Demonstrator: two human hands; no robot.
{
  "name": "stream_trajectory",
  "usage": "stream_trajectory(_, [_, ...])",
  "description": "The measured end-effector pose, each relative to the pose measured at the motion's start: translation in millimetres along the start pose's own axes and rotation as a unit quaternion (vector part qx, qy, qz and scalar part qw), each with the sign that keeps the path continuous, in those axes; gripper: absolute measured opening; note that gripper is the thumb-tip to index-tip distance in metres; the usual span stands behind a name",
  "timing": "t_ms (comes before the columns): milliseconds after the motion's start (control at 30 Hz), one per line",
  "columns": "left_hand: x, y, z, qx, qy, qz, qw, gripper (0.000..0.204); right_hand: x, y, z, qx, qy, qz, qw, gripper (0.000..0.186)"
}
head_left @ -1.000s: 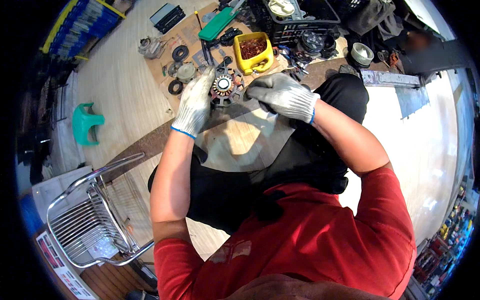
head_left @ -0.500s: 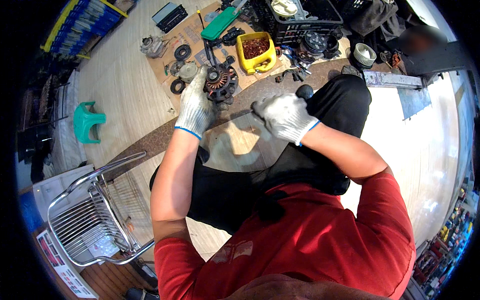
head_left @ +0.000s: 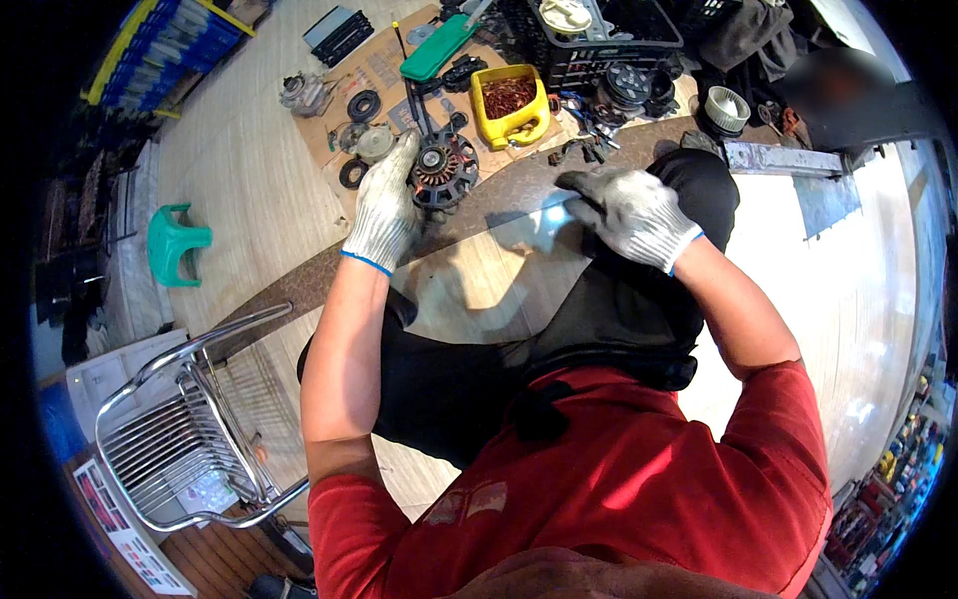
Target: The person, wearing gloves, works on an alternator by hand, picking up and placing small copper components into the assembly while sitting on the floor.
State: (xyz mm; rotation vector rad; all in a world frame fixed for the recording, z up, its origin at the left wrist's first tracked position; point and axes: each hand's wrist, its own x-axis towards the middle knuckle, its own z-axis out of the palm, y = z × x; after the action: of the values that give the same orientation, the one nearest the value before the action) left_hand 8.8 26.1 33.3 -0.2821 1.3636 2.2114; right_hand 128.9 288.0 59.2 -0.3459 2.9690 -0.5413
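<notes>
Fingers (head_left: 404, 160) of left hand (head_left: 384, 210), gloved in grey-white knit, curled against side of one round motor stator (head_left: 446, 172) with copper windings, gripping its left edge. Stator held just above brown cardboard sheet (head_left: 384, 75) on pale wooden floor, ahead of black-trousered knees. Right hand (head_left: 629, 212), same kind of glove, resting on right knee, fingers loosely bent and together, pinching nothing that can be seen; well apart from stator.

Two gloved hands, one stator in hand. Beyond it, one yellow tub (head_left: 511, 105) filled with reddish-brown copper scrap, just right of stator. One green flat tool case (head_left: 437, 48) farther back. Two black rings (head_left: 363, 105) on cardboard left of stator, plus one small grey metal motor part (head_left: 374, 143) between them. One more grey assembly (head_left: 297, 92) off cardboard's left edge. One black crate (head_left: 599, 45) at top holding white part. One green plastic stool (head_left: 172, 242) far left. One chrome wire chair (head_left: 185, 439) at lower left. One white ribbed fan wheel (head_left: 726, 110) at upper right.
</notes>
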Motion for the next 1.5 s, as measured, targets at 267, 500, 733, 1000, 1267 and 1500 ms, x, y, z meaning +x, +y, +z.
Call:
stream_trajectory(267, [4.5, -7.6, 1.8, 0.172, -0.022, -0.002, 0.985, 0.039, 45.1, -23.2, 10.8, 0.207, -0.107, -0.097, 0.968, 0.038])
stream_trajectory(500, [21.5, -20.8, -26.3, 0.377, 0.039, 0.078, 0.922, 0.050, 57.2, -31.0, 12.5, 0.302, -0.058, -0.023, 0.951, 0.026])
stream_trajectory(733, [24.9, -24.4, -9.6, 0.091, 0.082, 0.013, 0.992, 0.040, 35.8, -68.3, 36.8, 0.145, -0.091, -0.014, 0.985, 0.028])
stream_trajectory(1000, [13.7, 2.7, -12.1, -0.060, 0.026, -0.039, 0.997, 0.039, 12.6, -31.9, 60.1, 0.004, -0.027, 0.084, 0.996, 0.025])
stream_trajectory(1267, [8.2, 2.2, -11.8, -0.035, 0.021, -0.005, 0.999, 0.034, -35.3, -3.9, 12.0, 0.038, 0.109, 0.000, 0.993, 0.024])
stream_trajectory(1500, [22.5, -15.1, -21.8, 0.059, 0.010, 0.023, 0.998, 0.038, -30.1, 8.3, 9.6, 0.072, 0.125, -0.104, 0.984, 0.024])
